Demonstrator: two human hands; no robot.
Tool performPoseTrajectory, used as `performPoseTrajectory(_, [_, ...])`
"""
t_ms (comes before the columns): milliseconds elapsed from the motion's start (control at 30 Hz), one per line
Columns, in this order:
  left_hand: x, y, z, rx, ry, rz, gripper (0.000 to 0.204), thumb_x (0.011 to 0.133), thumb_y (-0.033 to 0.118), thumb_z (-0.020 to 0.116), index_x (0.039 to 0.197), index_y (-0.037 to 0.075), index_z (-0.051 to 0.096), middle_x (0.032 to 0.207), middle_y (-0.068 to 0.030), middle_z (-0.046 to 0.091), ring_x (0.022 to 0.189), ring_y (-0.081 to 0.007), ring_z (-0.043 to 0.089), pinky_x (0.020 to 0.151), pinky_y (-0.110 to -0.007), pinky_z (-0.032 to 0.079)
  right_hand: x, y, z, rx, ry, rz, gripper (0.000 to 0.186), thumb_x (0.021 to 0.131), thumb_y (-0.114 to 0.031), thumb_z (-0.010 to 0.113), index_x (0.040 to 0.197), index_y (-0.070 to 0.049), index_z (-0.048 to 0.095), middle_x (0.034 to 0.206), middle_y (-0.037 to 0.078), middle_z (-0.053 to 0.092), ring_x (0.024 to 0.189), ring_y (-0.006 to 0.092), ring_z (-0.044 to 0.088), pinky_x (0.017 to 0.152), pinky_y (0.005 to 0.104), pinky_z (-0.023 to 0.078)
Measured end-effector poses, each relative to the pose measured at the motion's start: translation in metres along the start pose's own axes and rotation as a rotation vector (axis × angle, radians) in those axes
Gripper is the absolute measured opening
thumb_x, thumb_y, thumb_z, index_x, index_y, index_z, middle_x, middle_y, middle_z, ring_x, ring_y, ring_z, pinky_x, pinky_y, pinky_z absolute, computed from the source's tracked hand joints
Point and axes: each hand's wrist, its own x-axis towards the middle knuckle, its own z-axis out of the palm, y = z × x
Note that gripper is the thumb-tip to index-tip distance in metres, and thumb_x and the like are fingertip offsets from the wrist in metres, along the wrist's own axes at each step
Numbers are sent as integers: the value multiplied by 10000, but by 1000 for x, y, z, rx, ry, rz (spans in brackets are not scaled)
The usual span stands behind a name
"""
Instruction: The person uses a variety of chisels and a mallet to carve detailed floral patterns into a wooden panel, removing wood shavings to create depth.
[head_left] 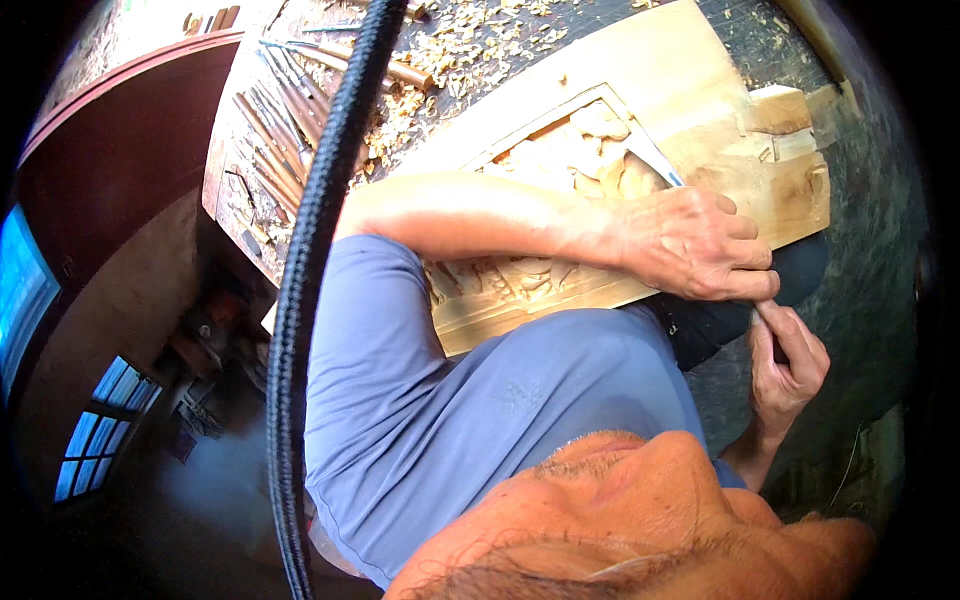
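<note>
Carved panel: pale wood, bordered relief; laid at an angle along the near side of the worktop, close against the torso, presumably so the relief sits within easy reach.

Slim tool: pale shaft slanting over the relief's border; rear part hidden by the hand.

Left hand: fingers curled round the tool; forearm laid across the panel, probably to steady it.

Right hand: fingers drawn together, meeting the left hand's lower side, perhaps to guide the tool's rear end; what they grasp cannot be told.

Wood block: at the panel's right end; purpose unclear.

Wood shavings: loose, beyond the panel.

Hand tools: wooden-handled, grouped toward the worktop's left edge, likely for ready choice while leaving the panel free.
</note>
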Motion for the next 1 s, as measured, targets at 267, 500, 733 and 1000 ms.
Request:
performPoseTrajectory(267, [-3,-2,6,-11,-37,-38,122,918,246,693,1008,190,631,806,22,549,703,-151,664,520,-337,518,6,4,10,36,45,-45,243,880,158,785,1104,64,793,849,146,747,714,198,717,640,308,521])
performPoseTrajectory(500, [-6,-3,8,0,-19,-40,138,886,243,697,992,197,623,799,29,553,708,-147,668,526,-331,519,4,3,10,25,22,-15,252,878,159,785,1107,55,800,857,155,755,720,206,729,648,312,534])
performPoseTrajectory(733, [-5,-2,5,24,-8,-79,144,849,245,705,942,200,604,766,40,545,698,-145,665,532,-335,520,7,2,15,22,39,-66,279,867,174,782,1119,55,802,850,159,752,714,217,733,653,316,540])
performPoseTrajectory(1000, [-4,0,2,21,-19,-119,163,832,261,719,928,202,601,755,40,549,695,-154,673,541,-348,529,10,-1,14,32,34,-46,276,866,175,783,1116,61,801,845,157,750,709,216,728,651,318,539])
